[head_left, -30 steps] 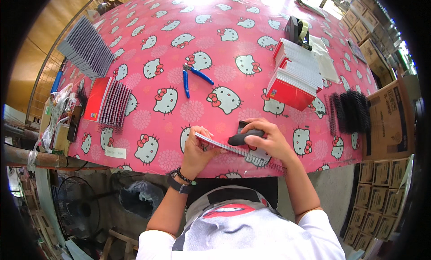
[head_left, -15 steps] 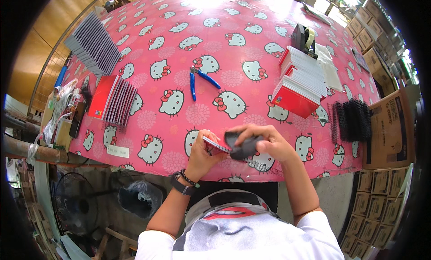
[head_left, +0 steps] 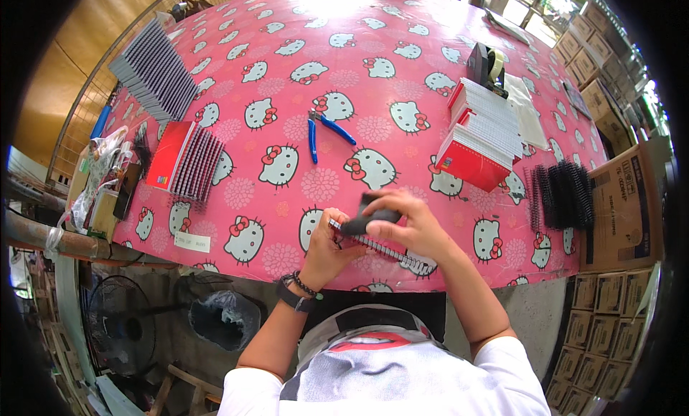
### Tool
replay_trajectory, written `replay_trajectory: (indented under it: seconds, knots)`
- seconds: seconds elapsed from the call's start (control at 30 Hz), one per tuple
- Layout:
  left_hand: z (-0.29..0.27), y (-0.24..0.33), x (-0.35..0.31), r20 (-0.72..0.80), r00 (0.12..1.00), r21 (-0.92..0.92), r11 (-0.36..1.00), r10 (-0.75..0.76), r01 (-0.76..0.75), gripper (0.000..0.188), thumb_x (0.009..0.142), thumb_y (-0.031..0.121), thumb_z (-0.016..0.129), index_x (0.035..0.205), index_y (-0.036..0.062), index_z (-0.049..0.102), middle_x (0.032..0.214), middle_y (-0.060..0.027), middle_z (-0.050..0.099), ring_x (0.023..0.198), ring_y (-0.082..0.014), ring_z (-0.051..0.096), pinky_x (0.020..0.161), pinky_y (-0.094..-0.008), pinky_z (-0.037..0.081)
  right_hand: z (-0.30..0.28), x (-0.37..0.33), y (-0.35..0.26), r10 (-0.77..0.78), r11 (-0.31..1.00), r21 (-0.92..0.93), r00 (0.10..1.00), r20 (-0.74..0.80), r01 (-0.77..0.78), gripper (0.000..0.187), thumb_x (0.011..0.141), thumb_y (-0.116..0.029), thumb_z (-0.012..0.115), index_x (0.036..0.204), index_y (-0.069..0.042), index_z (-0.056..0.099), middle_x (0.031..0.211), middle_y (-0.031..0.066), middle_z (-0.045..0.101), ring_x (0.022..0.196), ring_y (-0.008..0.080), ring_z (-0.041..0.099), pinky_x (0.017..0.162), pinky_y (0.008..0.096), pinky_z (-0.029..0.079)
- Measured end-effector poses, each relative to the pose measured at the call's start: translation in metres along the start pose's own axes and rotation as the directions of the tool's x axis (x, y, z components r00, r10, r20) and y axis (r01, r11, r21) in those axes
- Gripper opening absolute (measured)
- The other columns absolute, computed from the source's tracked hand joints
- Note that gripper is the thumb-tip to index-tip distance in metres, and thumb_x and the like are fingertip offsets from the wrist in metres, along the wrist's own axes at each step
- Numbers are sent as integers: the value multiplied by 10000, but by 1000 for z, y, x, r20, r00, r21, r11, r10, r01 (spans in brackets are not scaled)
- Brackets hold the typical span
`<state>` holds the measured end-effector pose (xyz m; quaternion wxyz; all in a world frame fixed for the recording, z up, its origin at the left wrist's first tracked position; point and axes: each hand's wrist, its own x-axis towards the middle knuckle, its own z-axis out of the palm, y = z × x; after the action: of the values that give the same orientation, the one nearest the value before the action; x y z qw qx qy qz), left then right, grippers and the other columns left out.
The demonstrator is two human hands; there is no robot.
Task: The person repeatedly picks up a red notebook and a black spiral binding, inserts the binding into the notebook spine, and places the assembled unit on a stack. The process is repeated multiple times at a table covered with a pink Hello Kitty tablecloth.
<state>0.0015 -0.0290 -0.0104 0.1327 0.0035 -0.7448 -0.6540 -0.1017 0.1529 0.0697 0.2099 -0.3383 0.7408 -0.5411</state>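
Observation:
Near the table's front edge, my left hand (head_left: 329,254) is closed around one end of a thin red notebook (head_left: 387,253). The notebook stands on edge with its row of spine holes upward. A dark spiral coil (head_left: 418,265) runs along those holes and sticks out past the right end. My right hand (head_left: 410,221) grips a dark grey, rounded block (head_left: 373,216), whose exact kind I cannot make out. Its lower side rests on or just over the spine, close to my left fingers. Beyond my hands lie blue-handled cutters (head_left: 321,134) with their handles spread.
Red notebooks (head_left: 477,157) stand in a row at right, beside black coils (head_left: 565,193) and a tape dispenser (head_left: 486,63). At left are coiled notebooks (head_left: 183,161), a taller stack (head_left: 154,71) and a box with plastic bags (head_left: 104,172). A cardboard carton (head_left: 623,208) borders the right edge.
My right hand has moved the dark block leftward along the spine to my left hand. More of the coiled spine shows, and less coil sticks out at the right end.

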Motion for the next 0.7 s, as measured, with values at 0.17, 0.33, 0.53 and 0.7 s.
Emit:
replay_trajectory:
  seconds: [0.17, 0.33, 0.53, 0.7]
  knots:
    - [5, 15, 1, -20, 995, 71, 993, 97, -95, 530, 666, 130, 868, 998, 83, 458, 882, -26, 511, 771, -116, 513, 680, -271, 450, -6, -1, 2, -302, 821, -551, 933, -196, 150, 474, 779, -352, 744, 1119, -41, 631, 1264, 210, 560, 1180, 371, 490, 1002, 448, 396]
    - [12, 60, 11, 46, 991, 275, 953, 123, -131, 348, 804, 144, 757, 1024, 41, 507, 891, -78, 550, 786, -170, 562, 704, -295, 462, 20, -18, -46, -170, 969, -205, 973, -156, 136, 302, 826, -149, 692, 1090, -30, 605, 1019, 139, 617, 931, 301, 624, 779, 381, 511]
    - [6, 65, 11, -54, 998, -63, 998, 17, -20, 201, 827, 101, 728, 963, 16, 607, 839, -82, 597, 754, -164, 595, 679, -269, 476, 19, -18, -47, -256, 955, -207, 945, -201, 214, 253, 828, -121, 701, 1043, -25, 607, 879, 118, 575, 749, 261, 592, 661, 339, 489]
    - [2, 73, 9, -59, 983, 21, 985, 171, -170, 177, 814, 88, 736, 934, 21, 625, 839, -73, 611, 747, -155, 597, 659, -262, 478, 23, -14, -45, -323, 941, -185, 915, -244, 283, 232, 793, -147, 766, 942, -21, 641, 793, 53, 544, 629, 131, 521, 551, 257, 412]
